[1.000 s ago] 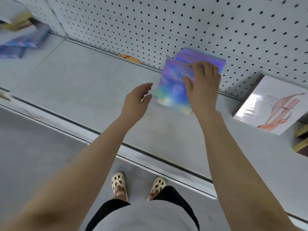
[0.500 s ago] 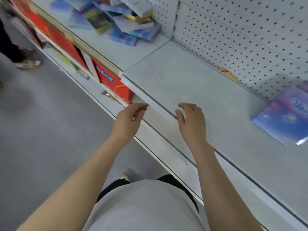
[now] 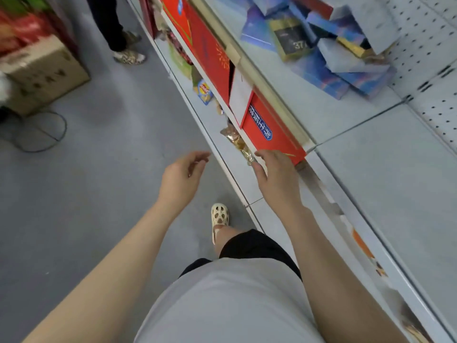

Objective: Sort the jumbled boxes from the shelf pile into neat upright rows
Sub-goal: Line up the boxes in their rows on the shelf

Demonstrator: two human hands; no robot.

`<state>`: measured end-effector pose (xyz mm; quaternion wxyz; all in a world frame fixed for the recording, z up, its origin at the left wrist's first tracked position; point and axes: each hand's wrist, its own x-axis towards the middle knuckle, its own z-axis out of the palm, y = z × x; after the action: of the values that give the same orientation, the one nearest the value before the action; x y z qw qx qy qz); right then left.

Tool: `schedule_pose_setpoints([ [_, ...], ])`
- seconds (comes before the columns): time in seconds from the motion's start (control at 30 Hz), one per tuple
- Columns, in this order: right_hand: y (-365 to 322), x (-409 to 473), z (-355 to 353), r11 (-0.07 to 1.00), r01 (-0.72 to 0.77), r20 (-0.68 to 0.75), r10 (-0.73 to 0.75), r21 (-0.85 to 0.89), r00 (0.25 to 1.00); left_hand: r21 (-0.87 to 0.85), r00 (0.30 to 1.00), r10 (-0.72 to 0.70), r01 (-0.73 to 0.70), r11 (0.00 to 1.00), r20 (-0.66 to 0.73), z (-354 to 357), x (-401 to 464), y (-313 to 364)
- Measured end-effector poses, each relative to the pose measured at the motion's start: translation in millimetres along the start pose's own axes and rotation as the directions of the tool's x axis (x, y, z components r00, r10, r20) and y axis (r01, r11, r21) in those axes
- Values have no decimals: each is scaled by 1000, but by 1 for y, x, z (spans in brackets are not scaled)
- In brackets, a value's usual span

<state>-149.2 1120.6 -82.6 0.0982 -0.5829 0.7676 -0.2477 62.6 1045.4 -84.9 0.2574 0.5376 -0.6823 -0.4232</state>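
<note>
Blue and pale grey boxes (image 3: 329, 45) lie jumbled in a pile on the upper shelf (image 3: 346, 125), well beyond and to the right of both hands. Left hand (image 3: 181, 175) hangs over the grey floor (image 3: 86, 181), fingers loosely curled, holding nothing. Right hand (image 3: 275, 175) is spread open and empty in front of the lower shelf's edge, its fingertips just beside a red box (image 3: 269, 134) and a gold-wrapped packet (image 3: 238, 144). Behind the left hand stands a cardboard carton (image 3: 42, 73).
</note>
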Motion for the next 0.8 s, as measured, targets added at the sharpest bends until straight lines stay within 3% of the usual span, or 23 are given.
schedule_pose_setpoints([
  [0.2, -22, 128, 56, 998, 34, 92, -38, 49, 995, 59, 998, -51, 52, 997, -27, -46, 115, -22],
  [0.47, -58, 317, 76, 998, 32, 98, -37, 56, 994, 68, 996, -73, 76, 995, -53, -107, 289, -7],
  [0.63, -71, 415, 89, 999, 13, 42, -14, 40, 999, 55, 997, -69, 70, 996, -25, -135, 397, -5],
  [0.8, -84, 501, 113, 996, -81, -126, 84, 30, 988, 90, 996, 8, -16, 996, 85, -158, 517, -20],
])
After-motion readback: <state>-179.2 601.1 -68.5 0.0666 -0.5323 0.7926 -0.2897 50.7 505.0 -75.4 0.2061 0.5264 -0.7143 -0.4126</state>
